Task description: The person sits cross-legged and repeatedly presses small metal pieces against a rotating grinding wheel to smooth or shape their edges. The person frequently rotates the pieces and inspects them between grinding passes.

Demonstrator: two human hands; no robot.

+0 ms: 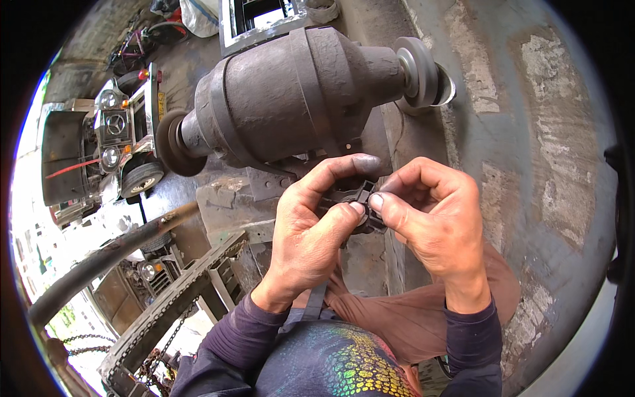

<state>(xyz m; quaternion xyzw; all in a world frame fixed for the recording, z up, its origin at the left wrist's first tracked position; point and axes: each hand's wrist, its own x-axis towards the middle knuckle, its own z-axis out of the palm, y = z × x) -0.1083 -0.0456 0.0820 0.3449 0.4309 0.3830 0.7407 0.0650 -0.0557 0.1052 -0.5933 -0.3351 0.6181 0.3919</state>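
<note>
The left hand [311,228] and right hand [436,215] together pinched a small dark part [365,192], mid-view. From it, a grey motor housing [268,99] sat at eleven o'clock, a round wheel [415,74] at one, a truck [116,124] between nine and ten.

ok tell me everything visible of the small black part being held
The small black part looks like plastic or metal, with a rectangular frame at its top and blocky edges below. It is held tilted before the grinder, in the grip of the left hand and right hand, thumbs touching and partly hiding it.
</note>
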